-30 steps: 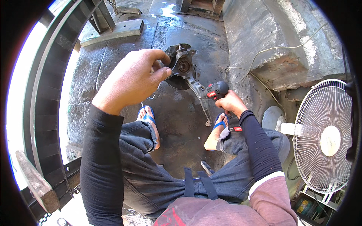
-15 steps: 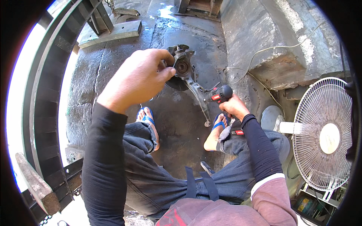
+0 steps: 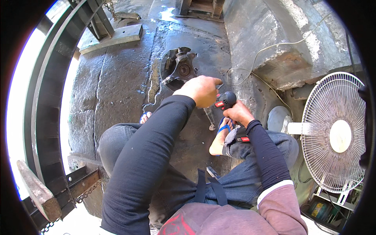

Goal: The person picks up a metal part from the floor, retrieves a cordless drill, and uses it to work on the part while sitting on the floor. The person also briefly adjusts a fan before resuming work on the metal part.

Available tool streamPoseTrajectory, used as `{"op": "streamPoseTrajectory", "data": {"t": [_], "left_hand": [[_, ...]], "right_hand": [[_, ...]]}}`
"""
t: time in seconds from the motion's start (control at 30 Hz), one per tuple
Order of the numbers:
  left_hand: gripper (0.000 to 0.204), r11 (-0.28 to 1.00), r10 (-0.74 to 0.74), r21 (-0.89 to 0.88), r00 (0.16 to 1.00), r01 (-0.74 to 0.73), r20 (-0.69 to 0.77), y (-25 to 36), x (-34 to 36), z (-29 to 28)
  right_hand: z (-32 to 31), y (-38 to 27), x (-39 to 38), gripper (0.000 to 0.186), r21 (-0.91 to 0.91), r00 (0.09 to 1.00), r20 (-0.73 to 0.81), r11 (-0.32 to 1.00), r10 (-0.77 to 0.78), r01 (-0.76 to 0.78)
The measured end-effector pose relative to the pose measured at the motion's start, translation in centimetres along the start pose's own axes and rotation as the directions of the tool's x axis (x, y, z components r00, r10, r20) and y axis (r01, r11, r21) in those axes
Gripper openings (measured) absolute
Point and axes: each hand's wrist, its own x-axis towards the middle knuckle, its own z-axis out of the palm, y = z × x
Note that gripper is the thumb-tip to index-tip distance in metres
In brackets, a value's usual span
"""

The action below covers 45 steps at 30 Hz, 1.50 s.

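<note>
A car's steering knuckle (image 3: 185, 67) lies on the dark floor in front of me, its round bore facing up. Behind it shows a dark dust shield (image 3: 167, 67). One long arm (image 3: 210, 118) of the knuckle reaches toward my right foot. My right hand (image 3: 240, 112) is closed round the grip of a black and red cordless drill (image 3: 222, 103), its nose to the left. At that nose is my left hand (image 3: 199, 91), with its index finger stretched out to the right. Its other fingers and the drill's tip are hidden.
At the right stands a white fan (image 3: 333, 133). A pale cable (image 3: 254, 67) loops over the floor beside a concrete step (image 3: 290, 68). Steel beams (image 3: 43, 98) rise at the left, near a wooden bar (image 3: 39, 192) and a chain (image 3: 89, 191). My sandalled feet flank the knuckle's arm.
My left hand has left the knuckle's upper part and moved right and nearer to me, to the drill's nose. The drill stays in my right hand, nearly in place.
</note>
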Motion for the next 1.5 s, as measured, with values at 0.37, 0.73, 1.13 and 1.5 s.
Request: {"op": "streamPoseTrajectory", "data": {"t": [0.37, 0.73, 1.13, 1.5], "left_hand": [[0.059, 0.965, -0.126, 0.247, 0.983, 0.09, 0.132, 1.2, 1.1, -1.4], [0.042, 0.978, 0.017, 0.207, 0.981, 0.023, -0.192, 0.8, -0.1, -6.1], [0.042, 0.975, 0.0, 0.221, 0.986, 0.036, -0.164, 0.7, -0.9, -6.7], [0.041, 0.974, -0.01, 0.222, 0.987, 0.046, -0.162, 1.0, -0.7, -6.6]], "right_hand": [[-0.4, 0.2, -0.3, 0.036, 0.024, 0.999, 0.032, 1.0, 0.014, -0.015], [0.5, 1.4, -0.2, 0.031, 0.011, 1.0, -0.006, 1.0, 0.0, 0.0], [0.0, 1.1, -1.4, 0.028, 0.021, 0.997, 0.042, 0.998, 0.06, -0.061], [0.2, 2.2, -1.4, 0.027, 0.046, 0.998, 0.025, 0.997, 0.063, -0.064]]}}
